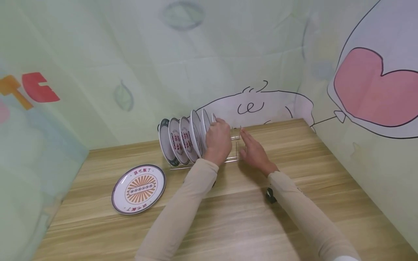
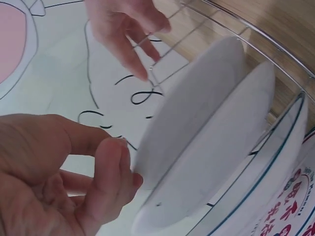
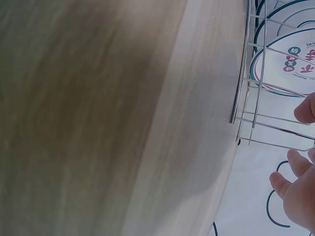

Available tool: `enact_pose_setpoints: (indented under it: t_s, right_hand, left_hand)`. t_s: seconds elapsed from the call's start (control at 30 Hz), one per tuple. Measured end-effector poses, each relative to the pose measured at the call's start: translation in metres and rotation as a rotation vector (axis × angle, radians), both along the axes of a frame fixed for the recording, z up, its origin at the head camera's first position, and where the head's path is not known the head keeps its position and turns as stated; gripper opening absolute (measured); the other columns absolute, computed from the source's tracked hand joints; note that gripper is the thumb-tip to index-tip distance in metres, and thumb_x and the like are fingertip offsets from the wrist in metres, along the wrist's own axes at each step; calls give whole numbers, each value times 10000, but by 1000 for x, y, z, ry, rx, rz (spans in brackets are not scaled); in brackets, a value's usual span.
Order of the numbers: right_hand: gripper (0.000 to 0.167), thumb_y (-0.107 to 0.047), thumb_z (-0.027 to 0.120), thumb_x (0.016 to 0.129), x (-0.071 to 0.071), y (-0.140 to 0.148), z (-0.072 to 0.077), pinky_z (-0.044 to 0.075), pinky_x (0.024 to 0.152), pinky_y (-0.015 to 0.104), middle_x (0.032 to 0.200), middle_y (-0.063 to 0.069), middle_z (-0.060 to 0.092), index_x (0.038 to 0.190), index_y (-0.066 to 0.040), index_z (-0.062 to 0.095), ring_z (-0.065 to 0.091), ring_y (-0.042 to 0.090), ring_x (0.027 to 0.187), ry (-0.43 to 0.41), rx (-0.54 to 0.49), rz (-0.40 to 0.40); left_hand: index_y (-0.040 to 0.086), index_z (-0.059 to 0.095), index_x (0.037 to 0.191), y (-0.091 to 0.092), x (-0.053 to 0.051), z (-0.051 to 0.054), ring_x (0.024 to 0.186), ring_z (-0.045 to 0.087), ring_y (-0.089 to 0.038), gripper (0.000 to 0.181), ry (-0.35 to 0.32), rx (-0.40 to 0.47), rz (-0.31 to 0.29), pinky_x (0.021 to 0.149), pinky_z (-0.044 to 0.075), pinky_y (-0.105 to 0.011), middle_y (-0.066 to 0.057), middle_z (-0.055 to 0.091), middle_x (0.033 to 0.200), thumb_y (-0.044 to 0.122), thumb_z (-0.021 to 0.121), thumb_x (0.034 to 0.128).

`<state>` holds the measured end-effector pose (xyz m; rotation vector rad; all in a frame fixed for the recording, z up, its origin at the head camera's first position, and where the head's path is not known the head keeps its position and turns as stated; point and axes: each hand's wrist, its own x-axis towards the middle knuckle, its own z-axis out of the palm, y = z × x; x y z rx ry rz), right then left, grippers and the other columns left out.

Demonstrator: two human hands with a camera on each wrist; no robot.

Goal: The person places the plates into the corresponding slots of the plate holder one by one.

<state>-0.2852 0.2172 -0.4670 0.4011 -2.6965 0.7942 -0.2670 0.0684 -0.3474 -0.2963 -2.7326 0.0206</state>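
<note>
A wire dish rack holds several white plates upright in a row. My left hand is at the rim of the rightmost plate, its thumb and curled fingers pinching the edge. That plate leans close to a neighbouring white plate. At the rack's right end, my right hand touches the end wires with fairly straight fingers. In the right wrist view only part of the right hand shows, thumb and fingers apart beside the wires.
A patterned plate with a sunburst and red characters lies flat on the wooden table, left of the rack. Behind the rack hangs a printed cloth with cartoon drawings. A small black item shows by the right sleeve.
</note>
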Motion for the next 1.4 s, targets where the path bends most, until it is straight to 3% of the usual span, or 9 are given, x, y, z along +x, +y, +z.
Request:
enact_pose_setpoints:
  t_s: [0.3, 0.4, 0.47, 0.57, 0.67, 0.83, 1.07, 1.33, 1.4]
  right_hand:
    - [703, -34, 572, 882, -1, -1, -3, 502, 1019, 507, 1636, 169, 269, 1533, 19, 313, 455, 413, 1382, 4, -6, -6]
    - [709, -36, 574, 885, -1, 0, -2, 559, 837, 448, 1637, 169, 267, 1538, 12, 303, 632, 384, 1050, -1, -1, -11]
    - [719, -36, 581, 885, 0, 0, -1, 527, 689, 377, 1642, 156, 263, 1545, 0, 296, 588, 302, 759, -9, -3, -16]
    - [732, -34, 583, 884, 0, -1, 0, 457, 596, 309, 1647, 148, 254, 1551, -8, 283, 452, 214, 589, -18, -8, -15]
    - [736, -30, 585, 886, 0, -1, 1, 466, 617, 317, 1652, 132, 240, 1555, -12, 278, 547, 270, 698, -18, -10, -15]
    - [741, -28, 584, 883, 0, -2, 0, 520, 712, 387, 1654, 128, 236, 1556, -14, 274, 585, 414, 1160, -16, -14, -13]
    - [757, -32, 560, 870, 0, -1, -3, 510, 685, 371, 1662, 115, 213, 1563, -16, 257, 611, 392, 983, -23, -18, -11]
    - [735, -33, 551, 881, -1, -1, -2, 522, 731, 404, 1663, 121, 206, 1557, 0, 263, 591, 395, 1103, -23, -14, -5]
    - [741, -31, 552, 881, -1, -2, -2, 540, 833, 428, 1665, 118, 199, 1559, -2, 255, 509, 385, 1315, -33, -14, -4]
  left_hand:
    - [-11, 628, 1173, -20, 26, 14, 669, 679, -269, 278, -25, 211, -114, 551, 575, -346, -138, 692, 802, 51, 610, 902]
    - [2, 653, 1147, -31, 37, 17, 618, 644, -258, 241, -17, 317, -150, 519, 546, -334, -125, 685, 776, 40, 588, 918]
    - [4, 669, 1154, -38, 45, 16, 620, 644, -273, 254, 0, 393, -174, 531, 545, -353, -141, 704, 797, 27, 587, 914]
    - [-2, 683, 1171, -48, 56, 13, 626, 646, -290, 291, 44, 487, -206, 549, 548, -389, -172, 737, 869, 13, 599, 892]
    - [-7, 697, 1149, -59, 65, 7, 636, 652, -295, 271, 76, 556, -216, 601, 562, -417, -181, 747, 887, 29, 628, 890]
    - [-14, 711, 1080, -76, 78, -5, 608, 629, -266, 219, 76, 638, -191, 600, 540, -408, -142, 716, 763, 36, 662, 873]
    - [10, 722, 1046, -103, 92, -28, 554, 546, -225, 207, 45, 682, -110, 520, 437, -361, -57, 598, 598, 67, 676, 852]
    - [28, 735, 1039, -140, 101, -63, 529, 532, -199, 237, -28, 693, 10, 511, 441, -368, -27, 590, 576, 54, 644, 822]
    - [19, 739, 1045, -151, 101, -69, 523, 525, -187, 244, -39, 689, 37, 509, 438, -358, -34, 600, 581, 46, 652, 819]
